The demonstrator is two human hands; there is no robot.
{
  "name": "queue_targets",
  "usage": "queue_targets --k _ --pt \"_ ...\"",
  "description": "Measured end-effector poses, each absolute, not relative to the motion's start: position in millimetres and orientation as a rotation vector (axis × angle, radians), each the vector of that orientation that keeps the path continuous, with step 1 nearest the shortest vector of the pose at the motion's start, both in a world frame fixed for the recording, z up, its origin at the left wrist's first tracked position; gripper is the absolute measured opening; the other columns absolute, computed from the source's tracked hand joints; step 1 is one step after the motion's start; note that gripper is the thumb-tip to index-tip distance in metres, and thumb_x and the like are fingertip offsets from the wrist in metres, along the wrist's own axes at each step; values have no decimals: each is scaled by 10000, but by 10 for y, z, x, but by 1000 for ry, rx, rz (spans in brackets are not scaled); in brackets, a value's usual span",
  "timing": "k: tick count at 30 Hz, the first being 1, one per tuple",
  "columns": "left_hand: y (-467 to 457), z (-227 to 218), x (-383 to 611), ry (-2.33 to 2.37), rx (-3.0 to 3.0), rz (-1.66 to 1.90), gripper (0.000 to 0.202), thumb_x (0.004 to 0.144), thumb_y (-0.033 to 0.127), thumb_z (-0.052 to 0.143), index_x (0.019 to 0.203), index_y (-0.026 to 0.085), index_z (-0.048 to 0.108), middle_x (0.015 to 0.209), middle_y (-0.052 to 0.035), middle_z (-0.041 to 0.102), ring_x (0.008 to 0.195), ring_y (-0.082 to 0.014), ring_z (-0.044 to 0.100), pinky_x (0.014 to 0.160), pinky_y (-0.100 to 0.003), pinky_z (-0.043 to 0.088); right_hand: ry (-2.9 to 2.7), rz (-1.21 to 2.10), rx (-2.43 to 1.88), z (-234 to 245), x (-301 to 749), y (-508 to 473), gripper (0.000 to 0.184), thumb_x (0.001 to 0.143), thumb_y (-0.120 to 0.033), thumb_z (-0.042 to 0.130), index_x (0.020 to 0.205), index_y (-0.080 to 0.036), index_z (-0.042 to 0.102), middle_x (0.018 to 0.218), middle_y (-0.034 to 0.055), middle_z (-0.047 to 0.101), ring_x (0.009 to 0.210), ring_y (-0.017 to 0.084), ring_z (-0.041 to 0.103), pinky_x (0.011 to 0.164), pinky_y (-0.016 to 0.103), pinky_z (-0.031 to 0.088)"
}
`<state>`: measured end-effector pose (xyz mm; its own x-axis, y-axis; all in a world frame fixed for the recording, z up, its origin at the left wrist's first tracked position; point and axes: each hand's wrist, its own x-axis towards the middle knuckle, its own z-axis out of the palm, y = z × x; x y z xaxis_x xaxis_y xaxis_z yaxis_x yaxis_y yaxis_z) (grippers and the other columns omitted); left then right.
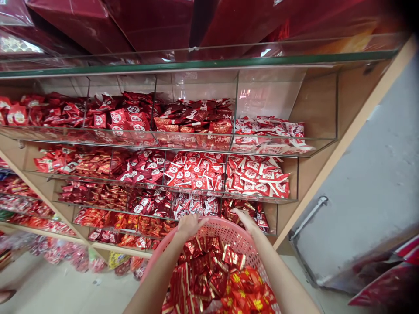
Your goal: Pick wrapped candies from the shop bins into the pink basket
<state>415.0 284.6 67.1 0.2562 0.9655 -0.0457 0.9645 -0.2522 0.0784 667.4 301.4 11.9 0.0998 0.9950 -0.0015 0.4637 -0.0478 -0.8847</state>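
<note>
A pink perforated plastic basket is in front of me at the lower middle. Shiny red packets with gold stripes fill much of it, and orange-red packets with yellow marks lie at its right. My left hand is closed over the far rim, thumb lying toward the middle. Across from it, my right hand holds the rim farther right, its thumb pointing left. The other fingers of both hands are mostly hidden behind the rim. Just beyond are red-and-white packets and dark red packets in low shelf compartments.
Tiered wooden shelving with glass dividers holds many red packets. Dark red boxes sit on the top glass shelf. A grey panel stands at right. Bagged goods lie on the pale floor at left.
</note>
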Motion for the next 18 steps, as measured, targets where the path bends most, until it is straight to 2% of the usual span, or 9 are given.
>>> queue_targets --k 7,9,13,18 --pt "2865 639 4139 1861 2445 39 824 771 708 46 985 176 637 898 -142 693 862 -296 641 737 -392 464 -826 1427 -1355 139 6683 2996 247 692 -444 532 689 -197 524 564 -6 583 447 113 478 396 208 340" --pt "2862 639 4139 1858 2444 37 828 770 706 37 989 176 635 897 -145 692 865 -297 640 738 -399 465 -777 1441 -1324 164 6702 2996 242 692 -438 536 681 -199 499 572 -12 579 445 102 470 388 198 331" --pt "2852 657 4145 1847 2442 16 827 773 702 36 1008 177 630 911 -153 687 882 -297 634 746 -409 464 -701 1429 -1260 213 6739 2988 231 711 -435 509 698 -205 491 613 1 607 501 116 526 431 206 388" --pt "2858 659 4156 1852 2444 -4 840 779 690 15 1024 172 629 919 -161 684 868 -308 637 727 -420 466 -494 1402 -1123 270 6746 2972 218 722 -399 531 781 -190 542 661 15 642 527 121 549 483 219 443"
